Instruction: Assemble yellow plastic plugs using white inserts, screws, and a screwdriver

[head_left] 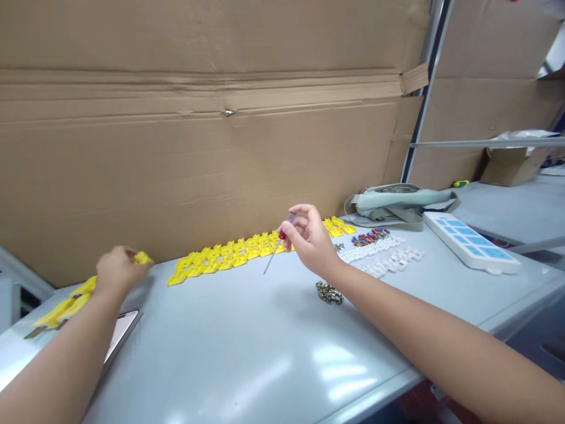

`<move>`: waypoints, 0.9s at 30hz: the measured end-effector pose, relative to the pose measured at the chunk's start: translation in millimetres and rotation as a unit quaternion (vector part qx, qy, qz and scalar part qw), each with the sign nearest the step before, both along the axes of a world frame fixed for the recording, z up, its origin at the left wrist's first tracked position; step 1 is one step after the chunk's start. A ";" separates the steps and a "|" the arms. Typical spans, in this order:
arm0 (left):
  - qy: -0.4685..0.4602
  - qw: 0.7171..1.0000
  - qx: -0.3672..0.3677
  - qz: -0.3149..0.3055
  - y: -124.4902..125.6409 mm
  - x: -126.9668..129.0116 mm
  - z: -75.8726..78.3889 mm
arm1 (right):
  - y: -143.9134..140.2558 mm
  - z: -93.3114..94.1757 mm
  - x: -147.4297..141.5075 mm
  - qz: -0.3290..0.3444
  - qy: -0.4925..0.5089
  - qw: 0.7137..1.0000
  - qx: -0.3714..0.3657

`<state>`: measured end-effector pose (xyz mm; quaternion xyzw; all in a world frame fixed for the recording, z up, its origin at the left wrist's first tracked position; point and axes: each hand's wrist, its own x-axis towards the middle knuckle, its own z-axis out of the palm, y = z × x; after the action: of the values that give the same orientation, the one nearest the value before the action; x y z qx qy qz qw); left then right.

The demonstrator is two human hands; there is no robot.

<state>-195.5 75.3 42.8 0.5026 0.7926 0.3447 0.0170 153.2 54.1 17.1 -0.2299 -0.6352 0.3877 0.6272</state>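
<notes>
Right hand pinches a red-handled screwdriver above the table, tip down, while left hand closes on a yellow clip at far left (grip partly hidden); risk: the raised tip could scatter the yellow row.

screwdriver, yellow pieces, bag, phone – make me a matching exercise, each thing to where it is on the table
Things:
1. screwdriver
2. loose yellow piece
3. grey-green bag
4. phone

Places:
a. flat on the table beside the left forearm
b. in the right hand, tip pointing down
c. at the back by the cardboard wall, beside the white and blue tray
d. at the fingertips of the left hand

Pairs: 1-b, 2-d, 3-c, 4-a
</notes>
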 end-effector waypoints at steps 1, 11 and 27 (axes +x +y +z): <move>-0.033 0.997 0.046 0.061 -5.7 13.9 8.7 | 0.7 0.6 0.3 -0.001 0.014 1.000 -0.006; -0.258 0.900 -0.032 -0.349 -71.5 196.5 -18.7 | -10.7 12.2 19.1 -0.079 0.047 0.996 0.011; -0.158 0.844 -0.125 -0.497 -82.3 198.1 -56.2 | -21.2 -23.6 0.4 0.008 -0.138 0.979 0.149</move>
<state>2.6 -7.0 -13.4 0.7611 0.4600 0.2628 0.3742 153.6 32.9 -6.5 -0.1799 -0.7684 0.2583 0.5572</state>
